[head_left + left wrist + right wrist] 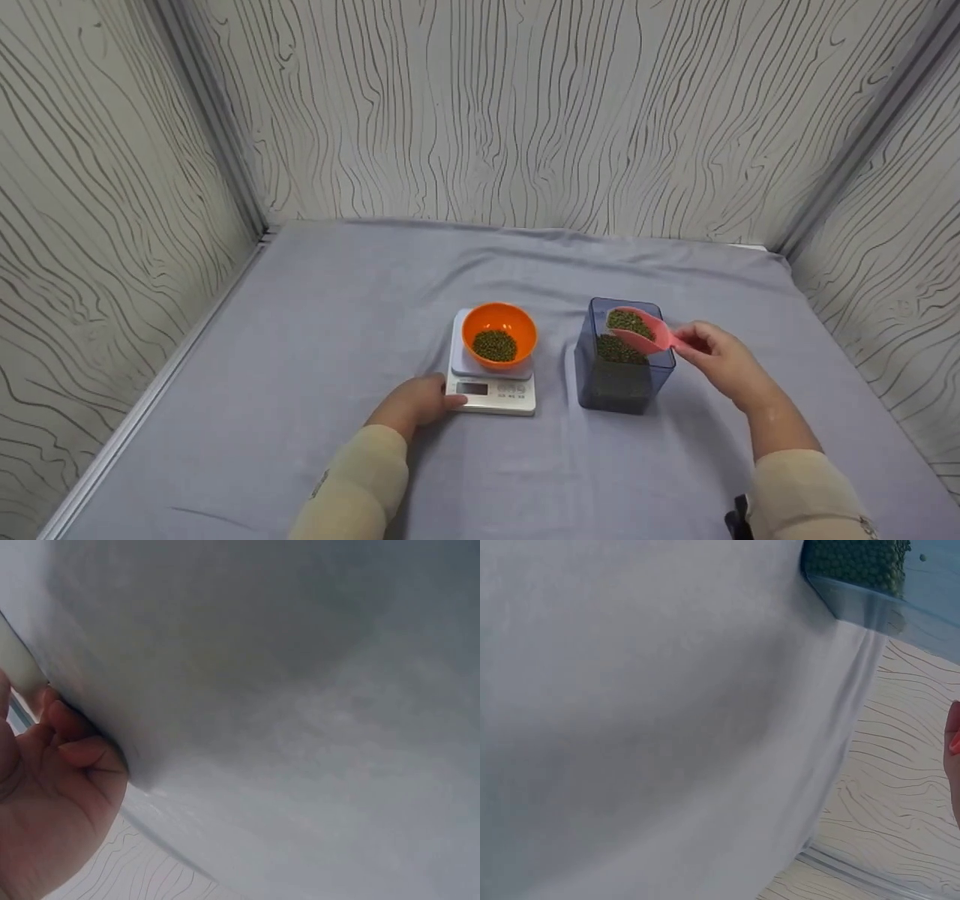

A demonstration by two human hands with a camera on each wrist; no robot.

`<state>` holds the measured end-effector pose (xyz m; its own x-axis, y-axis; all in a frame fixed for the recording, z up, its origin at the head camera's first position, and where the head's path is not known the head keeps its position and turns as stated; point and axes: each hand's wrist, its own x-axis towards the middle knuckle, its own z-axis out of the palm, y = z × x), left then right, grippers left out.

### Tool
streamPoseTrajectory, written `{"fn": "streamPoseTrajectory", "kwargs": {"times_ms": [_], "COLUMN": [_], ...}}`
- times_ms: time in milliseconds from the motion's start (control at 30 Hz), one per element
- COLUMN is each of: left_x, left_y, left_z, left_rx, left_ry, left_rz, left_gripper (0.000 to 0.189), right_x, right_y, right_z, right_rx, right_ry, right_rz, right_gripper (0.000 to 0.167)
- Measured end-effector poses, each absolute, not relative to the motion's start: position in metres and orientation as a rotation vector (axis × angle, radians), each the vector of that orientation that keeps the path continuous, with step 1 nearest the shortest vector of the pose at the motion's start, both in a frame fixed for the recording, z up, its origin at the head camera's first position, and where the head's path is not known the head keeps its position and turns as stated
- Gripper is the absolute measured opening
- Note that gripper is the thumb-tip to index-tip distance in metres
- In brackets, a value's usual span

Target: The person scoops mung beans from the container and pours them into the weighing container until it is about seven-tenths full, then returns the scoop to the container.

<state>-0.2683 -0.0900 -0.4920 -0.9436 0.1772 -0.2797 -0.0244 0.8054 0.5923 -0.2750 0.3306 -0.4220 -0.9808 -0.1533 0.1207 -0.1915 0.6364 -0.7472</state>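
My right hand (718, 360) pinches the handle of a pink scoop (657, 337), which is heaped with small green beans (628, 322). The scoop is held over the mouth of a bluish see-through container (613, 394), partly filled with the same beans. Only a sliver of that hand (952, 757) shows in the right wrist view. To the left, an orange bowl (495, 316) with some beans in its bottom sits on a white kitchen scale (516, 403). My left hand (426, 399) grips the scale's front left edge, thumb on top; the left wrist view shows its fingers curled (75, 754).
A grey-lavender cloth (315, 337) with a few wrinkles covers the table. Panels with a wood-grain line pattern (480, 112) enclose the back and both sides. A small black object (739, 519) lies at the front, beside the right sleeve.
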Motion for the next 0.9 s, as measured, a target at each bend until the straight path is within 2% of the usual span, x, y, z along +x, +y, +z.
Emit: {"fn": "streamPoseTrajectory", "kwargs": {"times_ms": [533, 900], "left_x": [-0.268, -0.268], "left_y": [-0.089, -0.089], "left_z": [-0.49, -0.491], "left_rx": [0.088, 0.113], "left_ry": [2.65, 2.653], "left_rz": [0.869, 0.9], "left_gripper": [0.04, 0.036], "right_x": [-0.273, -0.271], "right_y": [0.328, 0.324], "right_z": [-0.439, -0.441], "right_rx": [0.243, 0.193], "right_ry": [-2.606, -2.582], "right_rz": [1.568, 1.571], "right_gripper": [0.032, 0.035]}}
